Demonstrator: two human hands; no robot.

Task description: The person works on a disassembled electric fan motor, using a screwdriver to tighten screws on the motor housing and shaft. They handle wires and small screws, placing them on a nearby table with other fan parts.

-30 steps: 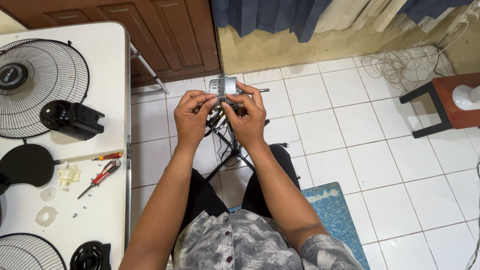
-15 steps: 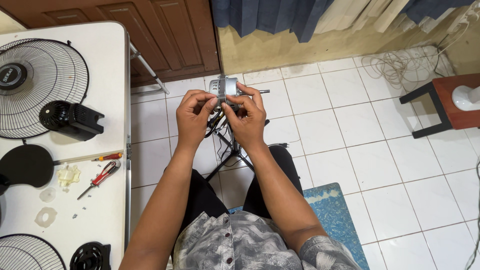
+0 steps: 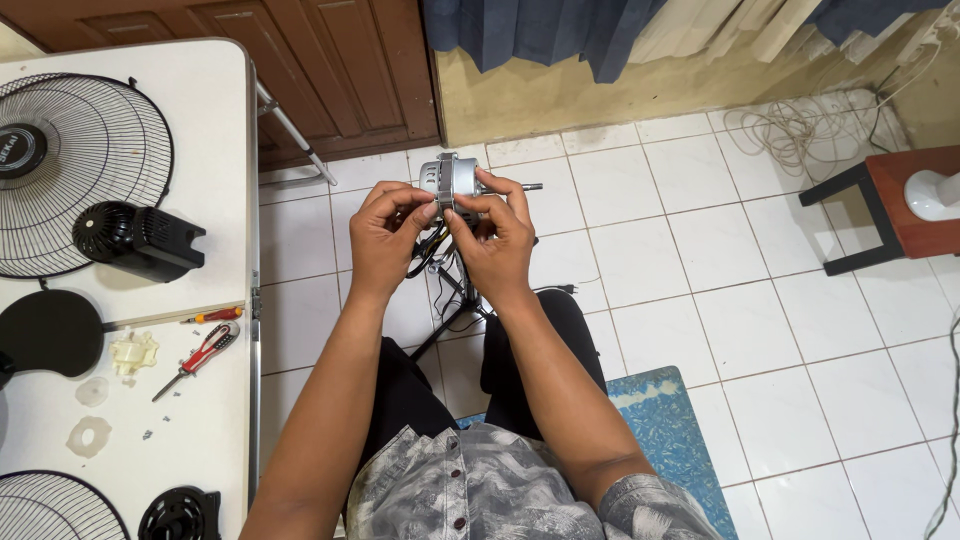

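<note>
Silver fan motor (image 3: 453,180) w/ vented grey housing and a thin shaft sticking out to the right is held up over the tiled floor (image 3: 700,300), black wires hanging under it. Left hand (image 3: 385,235) and right hand (image 3: 498,240) both pinch its near edge w/ thumb and fingertips. Best to keep the body braced in both hands, clear of the shaft and wires. White table (image 3: 215,400) w/ fan grille (image 3: 80,170), black housing (image 3: 135,240) and red pliers (image 3: 205,350) sits to the left.

Fan motor (image 3: 452,182): lower half hidden behind left hand (image 3: 388,240) and right hand (image 3: 497,245), so wire terminations can't be read. Left frame edge cuts the wire fan guard (image 3: 85,175) and black round base (image 3: 45,333); bottom edge cuts a second guard (image 3: 55,507). Small screws (image 3: 148,434) on the white table (image 3: 215,110) too small to tell type.
</note>
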